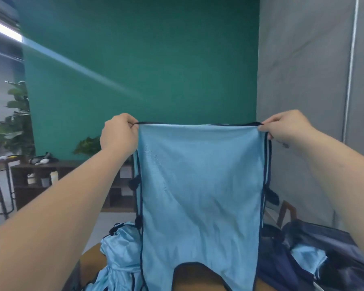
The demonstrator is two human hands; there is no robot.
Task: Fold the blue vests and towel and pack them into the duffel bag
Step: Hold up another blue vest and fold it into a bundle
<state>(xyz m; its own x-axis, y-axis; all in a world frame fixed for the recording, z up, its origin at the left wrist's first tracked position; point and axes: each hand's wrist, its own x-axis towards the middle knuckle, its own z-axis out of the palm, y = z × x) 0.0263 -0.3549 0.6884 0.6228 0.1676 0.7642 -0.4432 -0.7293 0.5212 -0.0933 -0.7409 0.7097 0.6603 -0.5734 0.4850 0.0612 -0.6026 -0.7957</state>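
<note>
Left hand: your left hand (119, 133), at 9 o'clock from the frame's middle, has its fingers curled tight and pinches the top left corner of the blue vest (200, 185) by its dark trim.
Right hand: your right hand (282, 127), at 3 o'clock, is closed the same way on the top right corner.
Blue vest: you hold it up in the air between both hands, its top edge stretched level. It hangs flat towards 6 o'clock, with dark binding down both sides and a curved cut-out at the bottom.
Pile of blue vests (118, 255): crumpled at 7 o'clock, on the worktop (93, 263), partly behind the hanging vest.
Duffel bag (334, 248): dark navy, at 4 o'clock, lying open. A light blue piece (307, 259) shows inside it; you cannot tell whether that is a vest or the towel.
Background: a green wall (145, 59) at 12 o'clock, a dark shelf unit (40, 185) at 9 o'clock, and a plant (15, 122) beside it.
</note>
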